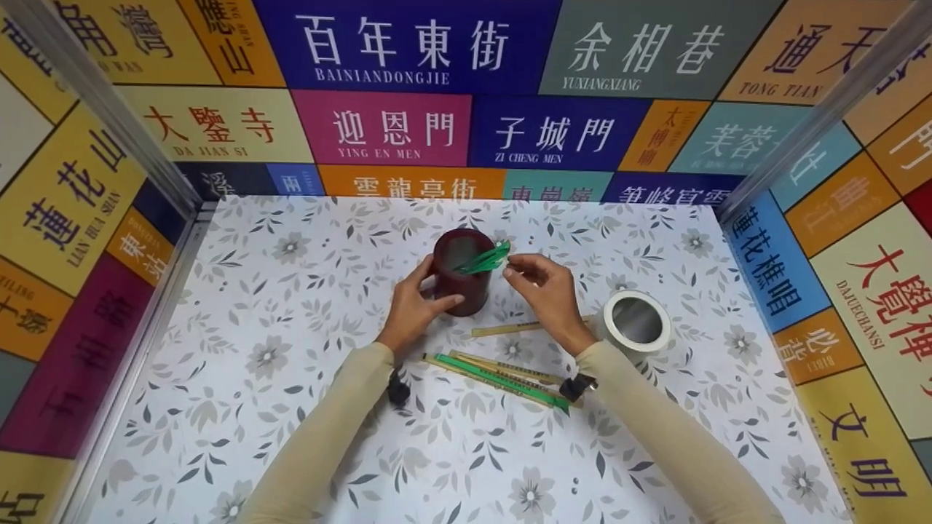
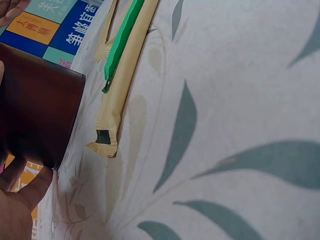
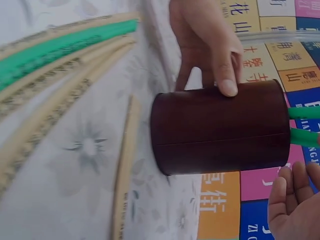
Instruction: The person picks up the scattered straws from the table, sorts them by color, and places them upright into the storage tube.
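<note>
A dark red-brown cylindrical cup [image 1: 466,290] stands upright on the table. My left hand [image 1: 412,306] grips it from the left, thumb across its near side; in the right wrist view that thumb [image 3: 228,85] presses on the cup's wall. Slim green-wrapped sticks [image 1: 486,259] lean inside the cup, their ends jutting past the rim to the right. Beside those ends is my right hand [image 1: 545,287], fingers loosely bent. The right wrist view shows the same hand [image 3: 295,200] just off the green sticks [image 3: 304,135], with nothing visible in its fingers.
Near the cup lie several long tan-wrapped sticks [image 1: 502,329] and a green-wrapped stick [image 1: 502,378]. A white cylindrical cup [image 1: 604,320] with a dark inside stands right of my right forearm. Sign-printed panels [image 1: 393,131] border the flowered tabletop [image 1: 466,466] at the back and sides.
</note>
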Action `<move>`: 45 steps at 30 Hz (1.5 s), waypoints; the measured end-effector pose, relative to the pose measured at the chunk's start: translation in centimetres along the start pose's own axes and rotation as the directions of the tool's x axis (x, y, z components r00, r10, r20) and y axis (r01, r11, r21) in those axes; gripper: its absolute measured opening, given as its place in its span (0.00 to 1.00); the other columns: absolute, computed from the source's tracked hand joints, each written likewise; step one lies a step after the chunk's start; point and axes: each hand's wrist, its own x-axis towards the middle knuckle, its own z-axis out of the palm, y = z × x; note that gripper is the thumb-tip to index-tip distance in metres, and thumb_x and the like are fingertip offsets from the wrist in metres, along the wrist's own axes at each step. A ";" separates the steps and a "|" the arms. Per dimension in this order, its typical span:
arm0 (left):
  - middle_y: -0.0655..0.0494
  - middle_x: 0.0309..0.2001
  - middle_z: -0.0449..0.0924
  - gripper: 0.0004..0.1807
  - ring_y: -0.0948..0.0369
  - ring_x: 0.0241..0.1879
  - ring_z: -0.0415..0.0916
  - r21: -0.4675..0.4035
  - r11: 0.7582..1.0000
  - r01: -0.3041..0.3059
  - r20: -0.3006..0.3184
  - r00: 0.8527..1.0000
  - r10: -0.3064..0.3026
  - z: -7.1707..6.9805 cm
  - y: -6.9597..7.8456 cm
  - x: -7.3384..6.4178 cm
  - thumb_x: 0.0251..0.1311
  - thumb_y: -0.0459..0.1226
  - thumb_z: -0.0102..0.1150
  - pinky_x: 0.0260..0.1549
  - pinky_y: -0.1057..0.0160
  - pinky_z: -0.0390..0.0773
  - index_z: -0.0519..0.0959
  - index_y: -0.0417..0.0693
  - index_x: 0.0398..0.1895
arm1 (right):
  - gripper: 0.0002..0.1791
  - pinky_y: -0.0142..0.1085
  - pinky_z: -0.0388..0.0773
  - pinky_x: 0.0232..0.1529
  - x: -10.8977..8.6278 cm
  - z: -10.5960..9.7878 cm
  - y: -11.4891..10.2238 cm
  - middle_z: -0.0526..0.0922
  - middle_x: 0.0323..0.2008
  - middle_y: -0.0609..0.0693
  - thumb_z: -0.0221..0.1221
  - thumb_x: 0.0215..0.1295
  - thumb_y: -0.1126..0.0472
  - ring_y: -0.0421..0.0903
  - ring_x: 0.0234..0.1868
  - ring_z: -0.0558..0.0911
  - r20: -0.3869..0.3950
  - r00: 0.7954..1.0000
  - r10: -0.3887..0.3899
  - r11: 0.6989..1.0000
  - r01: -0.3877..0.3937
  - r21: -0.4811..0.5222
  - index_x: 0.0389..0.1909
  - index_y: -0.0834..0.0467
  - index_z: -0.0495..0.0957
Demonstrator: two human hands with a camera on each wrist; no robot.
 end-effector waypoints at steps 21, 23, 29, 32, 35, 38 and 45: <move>0.54 0.80 0.72 0.55 0.53 0.76 0.72 -0.007 0.999 0.033 -0.011 0.999 -0.033 -0.1 0.3 -0.1 0.60 0.48 0.85 0.70 0.51 0.78 0.64 0.54 0.88 | 0.11 0.53 0.83 0.57 -8.0 -2.1 3.2 0.91 0.51 0.58 0.73 0.73 0.64 0.52 0.52 0.87 0.179 0.982 0.053 0.981 -0.018 -0.191 0.53 0.59 0.91; 0.55 0.80 0.72 0.55 0.53 0.77 0.72 -0.011 1.000 0.030 -0.013 0.999 -0.030 -0.2 0.2 -0.1 0.60 0.48 0.85 0.71 0.51 0.78 0.64 0.54 0.88 | 0.12 0.53 0.83 0.56 -8.9 -2.1 3.5 0.91 0.50 0.53 0.74 0.72 0.64 0.52 0.51 0.88 0.189 0.981 0.049 0.980 -0.011 -0.197 0.53 0.61 0.91; 0.57 0.79 0.72 0.55 0.52 0.79 0.69 -0.055 0.994 0.090 -0.013 0.996 -0.091 -0.1 0.4 -0.4 0.60 0.50 0.84 0.74 0.50 0.74 0.63 0.59 0.88 | 0.12 0.45 0.86 0.53 -11.0 -1.8 4.4 0.91 0.48 0.50 0.75 0.71 0.64 0.58 0.50 0.88 0.203 0.978 0.053 0.980 -0.012 -0.199 0.52 0.61 0.91; 0.57 0.78 0.73 0.54 0.51 0.79 0.68 -0.079 0.990 0.114 -0.017 0.993 -0.115 0.1 0.5 -0.6 0.61 0.48 0.84 0.74 0.49 0.73 0.64 0.60 0.87 | 0.11 0.51 0.88 0.52 -11.8 -1.7 4.8 0.91 0.48 0.53 0.74 0.70 0.68 0.60 0.49 0.89 0.202 0.978 0.060 0.983 -0.023 -0.181 0.51 0.63 0.90; 0.57 0.77 0.74 0.52 0.52 0.79 0.67 -0.101 0.987 0.126 -0.017 0.992 -0.128 0.4 0.5 -0.6 0.61 0.47 0.85 0.75 0.48 0.73 0.66 0.60 0.86 | 0.12 0.59 0.87 0.52 -12.4 -1.7 5.2 0.90 0.48 0.58 0.74 0.67 0.72 0.63 0.48 0.89 0.188 0.980 0.062 0.985 -0.030 -0.170 0.50 0.65 0.90; 0.57 0.77 0.74 0.51 0.52 0.80 0.66 -0.125 0.983 0.137 -0.008 0.990 -0.139 0.6 0.5 -0.5 0.60 0.46 0.85 0.75 0.47 0.72 0.67 0.61 0.85 | 0.13 0.62 0.86 0.52 -12.7 -1.8 5.5 0.89 0.48 0.61 0.75 0.65 0.73 0.65 0.48 0.89 0.158 0.985 0.067 0.983 -0.039 -0.179 0.49 0.66 0.90; 0.57 0.83 0.65 0.59 0.50 0.82 0.62 -0.127 0.981 0.147 0.021 0.989 -0.145 0.4 0.8 -0.5 0.61 0.46 0.84 0.77 0.47 0.69 0.57 0.62 0.90 | 0.11 0.46 0.87 0.52 -12.7 -2.2 5.6 0.91 0.47 0.53 0.77 0.66 0.68 0.57 0.50 0.86 0.208 0.977 0.045 0.969 0.008 -0.246 0.48 0.60 0.92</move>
